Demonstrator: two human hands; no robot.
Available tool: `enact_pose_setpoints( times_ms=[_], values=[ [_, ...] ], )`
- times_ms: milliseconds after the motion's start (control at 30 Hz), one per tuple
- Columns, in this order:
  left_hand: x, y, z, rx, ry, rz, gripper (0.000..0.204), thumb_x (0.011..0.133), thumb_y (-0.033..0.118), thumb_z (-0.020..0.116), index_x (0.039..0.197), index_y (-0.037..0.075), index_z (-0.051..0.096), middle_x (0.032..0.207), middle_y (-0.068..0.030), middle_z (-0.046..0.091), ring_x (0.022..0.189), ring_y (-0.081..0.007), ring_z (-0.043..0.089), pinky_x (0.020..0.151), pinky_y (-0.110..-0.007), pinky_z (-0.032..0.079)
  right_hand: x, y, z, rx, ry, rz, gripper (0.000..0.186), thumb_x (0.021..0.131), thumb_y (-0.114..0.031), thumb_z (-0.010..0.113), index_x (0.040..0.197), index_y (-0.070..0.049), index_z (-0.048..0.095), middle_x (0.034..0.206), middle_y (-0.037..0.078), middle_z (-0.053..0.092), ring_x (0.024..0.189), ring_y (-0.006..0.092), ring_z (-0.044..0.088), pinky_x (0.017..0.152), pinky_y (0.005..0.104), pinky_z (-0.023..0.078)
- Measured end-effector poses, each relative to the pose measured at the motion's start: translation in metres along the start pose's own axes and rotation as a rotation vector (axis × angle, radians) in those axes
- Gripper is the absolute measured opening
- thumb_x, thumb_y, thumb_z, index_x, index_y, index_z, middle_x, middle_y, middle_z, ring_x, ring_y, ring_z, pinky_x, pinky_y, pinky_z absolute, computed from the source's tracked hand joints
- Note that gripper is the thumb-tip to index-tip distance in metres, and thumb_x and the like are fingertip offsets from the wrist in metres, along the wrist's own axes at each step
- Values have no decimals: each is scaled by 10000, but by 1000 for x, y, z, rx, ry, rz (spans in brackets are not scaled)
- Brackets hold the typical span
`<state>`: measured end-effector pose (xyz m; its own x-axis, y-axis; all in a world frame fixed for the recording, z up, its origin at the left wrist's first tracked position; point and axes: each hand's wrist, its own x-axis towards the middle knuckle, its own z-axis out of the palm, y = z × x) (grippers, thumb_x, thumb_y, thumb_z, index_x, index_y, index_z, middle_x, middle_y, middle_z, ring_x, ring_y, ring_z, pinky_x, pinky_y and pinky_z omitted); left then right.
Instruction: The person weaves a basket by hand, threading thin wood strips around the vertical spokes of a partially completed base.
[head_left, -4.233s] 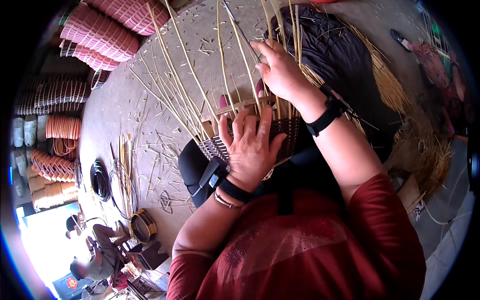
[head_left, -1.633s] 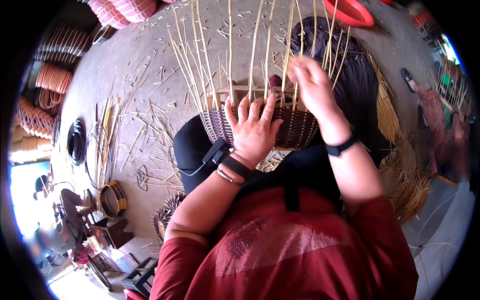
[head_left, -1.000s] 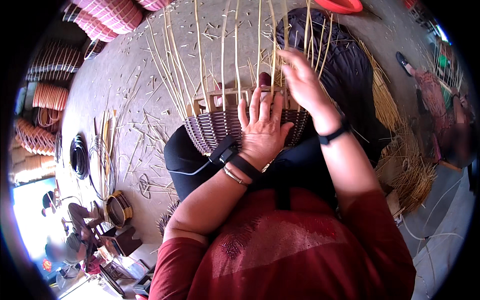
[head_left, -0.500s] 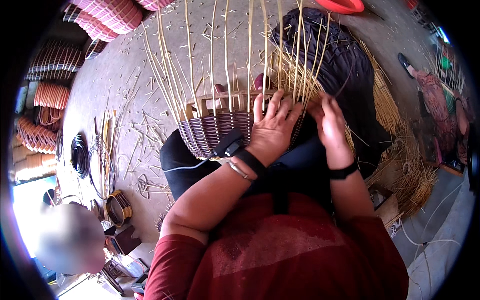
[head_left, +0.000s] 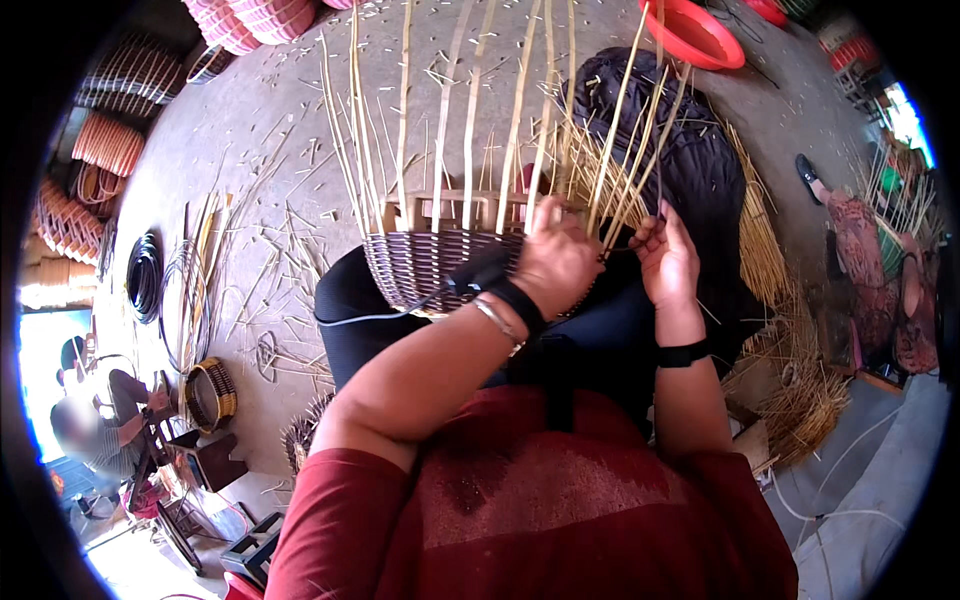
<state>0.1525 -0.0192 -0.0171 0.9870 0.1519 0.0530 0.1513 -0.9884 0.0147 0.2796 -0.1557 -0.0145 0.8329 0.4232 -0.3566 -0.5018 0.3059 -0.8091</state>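
A half-woven basket of dark brown strands rests on my lap, its tall pale stakes standing up and away from me. A wooden block form sits inside its rim. My left hand lies at the basket's right side, fingers curled around the woven edge and the stake bases; its fingertips are partly hidden. To the right of it, my right hand is raised with thumb and fingers pinched on a thin dark weaving strand.
Dark cloth covers a straw bundle at the right. A red basin stands beyond. Black coils and a small basket lie left. Someone sits at the far left; another person's patterned clothing shows at right.
My left hand's spread fingers have curled in around the basket edge. My right hand has drawn back from the stakes and pinches the strand. The whole view has shifted slightly.
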Motion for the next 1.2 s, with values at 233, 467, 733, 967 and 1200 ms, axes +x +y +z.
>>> enact_pose_setpoints(
  times_ms=[233, 467, 733, 967, 1200],
  values=[
    [-100, -109, -57, -1383, 371, -327, 139, 853, 190, 841, 856, 60, 792, 787, -33, 698, 769, -130, 639, 772, -329, 488, -97, -30, 134, 120, -748, -125, 432, 1107, -296, 478, 1395, 18, 549, 789, 22, 550, 692, 130, 522, 739, 280, 475],
    [-128, -114, -14, -880, 654, -305, 258, 838, 178, 825, 1056, 72, 737, 1042, -96, 689, 1022, -281, 641, 938, -409, 473, -78, -23, 92, 31, -750, -164, 339, 1109, -229, 470, 1327, -5, 600, 778, -8, 514, 664, 109, 486, 760, 321, 518],
    [-114, -32, -60, -330, 487, -291, 613, 932, 401, 694, 1433, 75, 559, 1293, -166, 576, 1446, -458, 331, 1164, -578, 267, -17, -8, 157, -776, -500, -1010, 170, 1039, -69, 568, 1173, -36, 666, 1155, 115, 699, 1129, 223, 659, 1001, 340, 517],
    [-111, -35, -59, -280, 526, -325, 489, 899, 382, 735, 1328, 156, 674, 1263, -167, 587, 1407, -480, 362, 1155, -597, 287, -34, -32, 157, -673, -478, -597, 698, 985, -19, 635, 1586, -71, 284, 1158, 148, 682, 837, 140, 687, 568, 255, 532],
    [-79, -12, -64, 22, 510, -88, 611, 884, 232, 717, 1473, 233, 555, 1502, -128, 493, 1451, -349, 391, 1216, -586, 191, -51, -20, 43, 6, -250, 60, 324, 1056, -144, 560, 1349, -8, 586, 1054, 50, 647, 846, 160, 611, 789, 329, 527]
  ],
)
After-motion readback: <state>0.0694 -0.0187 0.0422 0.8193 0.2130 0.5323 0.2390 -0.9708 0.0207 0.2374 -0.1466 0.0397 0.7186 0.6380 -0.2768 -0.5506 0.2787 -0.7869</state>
